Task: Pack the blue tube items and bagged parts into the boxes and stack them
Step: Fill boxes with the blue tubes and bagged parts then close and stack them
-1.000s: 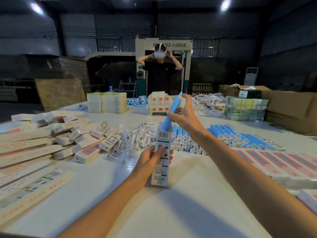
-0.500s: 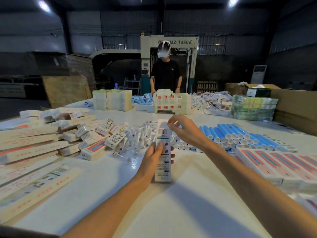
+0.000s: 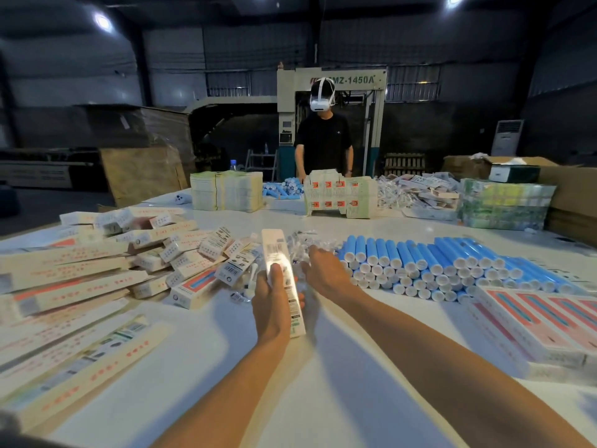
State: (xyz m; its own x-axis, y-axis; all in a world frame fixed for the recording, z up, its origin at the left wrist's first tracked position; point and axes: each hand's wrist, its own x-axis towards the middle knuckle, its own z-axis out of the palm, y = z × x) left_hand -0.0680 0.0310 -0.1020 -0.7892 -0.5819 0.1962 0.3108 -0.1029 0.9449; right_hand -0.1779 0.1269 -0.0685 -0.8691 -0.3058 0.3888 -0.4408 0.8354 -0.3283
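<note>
You are gripping a long white printed cardboard box (image 3: 277, 253) in your left hand (image 3: 273, 302). The fingers are curling round its lower half and the thumb is lying on its face. The box is leaning away from you over the white counter (image 3: 355, 383).

Your right hand (image 3: 324, 273) is lying just beside the box, with its fingertips down among the heap of clear bagged parts (image 3: 302, 239). I cannot tell whether it is pinching anything.

The blue tubes with white caps (image 3: 436, 263) are lying stacked in rows just to the right of that hand. Pink-and-white boxes (image 3: 542, 321) are sitting further right, and loose white boxes (image 3: 181, 253) are lying piled at the left.
</note>
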